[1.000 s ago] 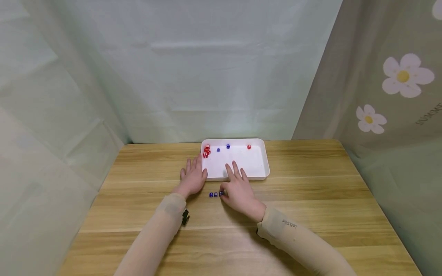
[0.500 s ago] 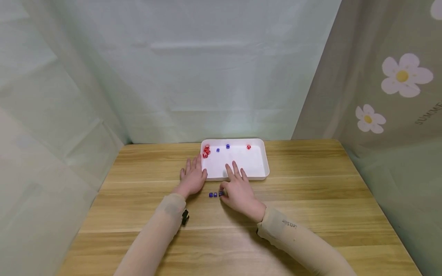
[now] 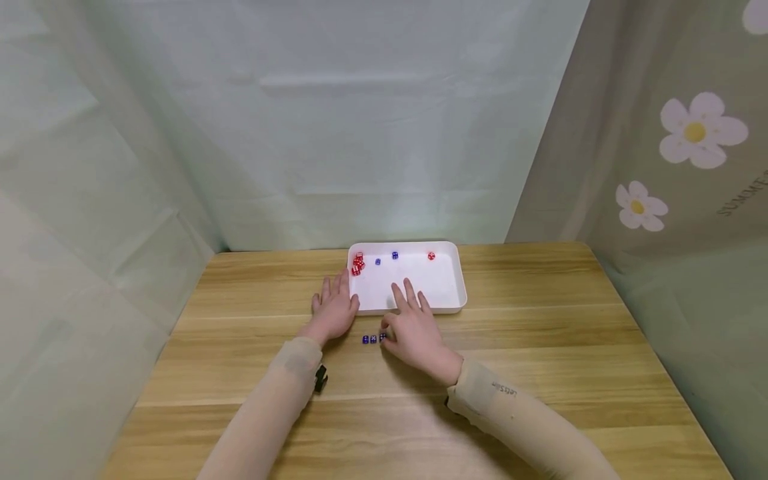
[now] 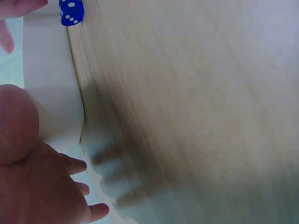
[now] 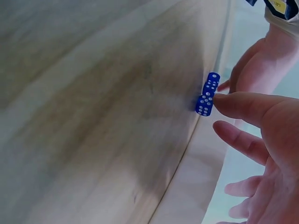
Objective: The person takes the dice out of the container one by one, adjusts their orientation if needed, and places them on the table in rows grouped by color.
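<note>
Three blue dice stand in a row on the wooden table before the white tray (image 3: 414,311): a left die (image 3: 365,339), a middle die (image 3: 373,339) and a right die (image 3: 383,337). My right hand (image 3: 415,339) has its thumb and curled forefinger at the right die, other fingers stretched toward the tray. In the right wrist view the thumb (image 5: 238,105) touches the nearest blue die (image 5: 204,105); the forefinger's contact is unclear. My left hand (image 3: 335,312) lies with straight fingers along the tray's left side, holding nothing. One blue die (image 4: 71,11) shows in the left wrist view.
Inside the tray, several red dice (image 3: 358,263) are bunched at the left end. Two blue dice, a smaller-looking one (image 3: 378,262) and another (image 3: 395,255), lie near its back, with a lone red die (image 3: 431,255) farther right. A hanging cloth (image 3: 372,133) closes off the back.
</note>
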A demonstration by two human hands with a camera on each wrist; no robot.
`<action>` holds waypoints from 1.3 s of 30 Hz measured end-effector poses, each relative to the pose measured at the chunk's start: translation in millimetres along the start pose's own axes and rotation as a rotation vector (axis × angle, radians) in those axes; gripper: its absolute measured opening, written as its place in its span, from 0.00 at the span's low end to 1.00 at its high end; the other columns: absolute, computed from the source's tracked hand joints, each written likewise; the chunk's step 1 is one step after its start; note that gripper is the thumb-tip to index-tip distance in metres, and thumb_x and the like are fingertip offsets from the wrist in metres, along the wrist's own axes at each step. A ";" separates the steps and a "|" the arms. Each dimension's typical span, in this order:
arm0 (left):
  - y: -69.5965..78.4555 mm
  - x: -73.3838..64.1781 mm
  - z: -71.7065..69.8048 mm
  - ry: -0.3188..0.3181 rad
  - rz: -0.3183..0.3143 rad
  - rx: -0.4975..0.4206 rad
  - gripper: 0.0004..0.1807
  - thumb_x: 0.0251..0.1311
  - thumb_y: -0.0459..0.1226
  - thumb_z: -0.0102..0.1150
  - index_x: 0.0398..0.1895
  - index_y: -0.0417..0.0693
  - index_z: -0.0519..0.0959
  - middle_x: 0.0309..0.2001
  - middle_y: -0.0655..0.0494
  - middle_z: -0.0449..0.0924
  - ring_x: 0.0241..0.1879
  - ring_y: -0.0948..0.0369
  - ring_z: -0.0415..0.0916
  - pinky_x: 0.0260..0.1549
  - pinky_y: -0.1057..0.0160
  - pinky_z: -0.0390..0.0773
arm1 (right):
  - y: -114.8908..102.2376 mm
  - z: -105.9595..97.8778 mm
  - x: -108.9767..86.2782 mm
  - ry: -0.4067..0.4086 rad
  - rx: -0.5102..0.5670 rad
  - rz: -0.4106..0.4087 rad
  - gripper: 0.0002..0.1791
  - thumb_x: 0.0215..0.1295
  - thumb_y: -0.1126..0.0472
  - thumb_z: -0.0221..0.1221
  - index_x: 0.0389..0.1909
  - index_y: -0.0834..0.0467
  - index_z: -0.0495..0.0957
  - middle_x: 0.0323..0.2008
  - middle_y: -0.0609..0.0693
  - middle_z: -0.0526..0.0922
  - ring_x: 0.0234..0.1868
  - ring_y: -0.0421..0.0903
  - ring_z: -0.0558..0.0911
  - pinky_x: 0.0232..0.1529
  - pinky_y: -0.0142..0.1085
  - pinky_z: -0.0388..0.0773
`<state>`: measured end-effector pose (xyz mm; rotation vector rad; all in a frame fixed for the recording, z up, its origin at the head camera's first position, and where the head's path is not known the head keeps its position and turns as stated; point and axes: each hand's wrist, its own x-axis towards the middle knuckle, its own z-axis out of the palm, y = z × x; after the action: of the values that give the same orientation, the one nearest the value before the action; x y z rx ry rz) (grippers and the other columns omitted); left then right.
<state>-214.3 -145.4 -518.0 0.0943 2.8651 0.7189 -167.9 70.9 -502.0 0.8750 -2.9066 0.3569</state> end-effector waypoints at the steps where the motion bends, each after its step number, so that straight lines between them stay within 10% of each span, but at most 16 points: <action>1: -0.3 -0.1 0.0 -0.001 0.001 0.000 0.42 0.84 0.48 0.37 0.87 0.39 0.34 0.86 0.35 0.39 0.84 0.35 0.27 0.75 0.25 0.35 | 0.1 -0.1 0.3 -0.004 -0.001 0.003 0.11 0.61 0.46 0.76 0.40 0.45 0.90 0.81 0.67 0.60 0.83 0.70 0.50 0.77 0.67 0.55; 39: -2.7 -4.5 -3.8 -0.014 -0.003 0.004 0.41 0.84 0.48 0.37 0.88 0.40 0.34 0.86 0.37 0.40 0.84 0.36 0.26 0.76 0.27 0.34 | 18.8 -35.5 10.7 0.136 0.075 0.074 0.13 0.71 0.50 0.70 0.49 0.52 0.91 0.78 0.68 0.66 0.81 0.71 0.57 0.75 0.63 0.63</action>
<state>-210.7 -150.0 -515.2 0.0945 2.8532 0.7085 -186.7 89.2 -469.7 0.7237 -2.8207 0.5131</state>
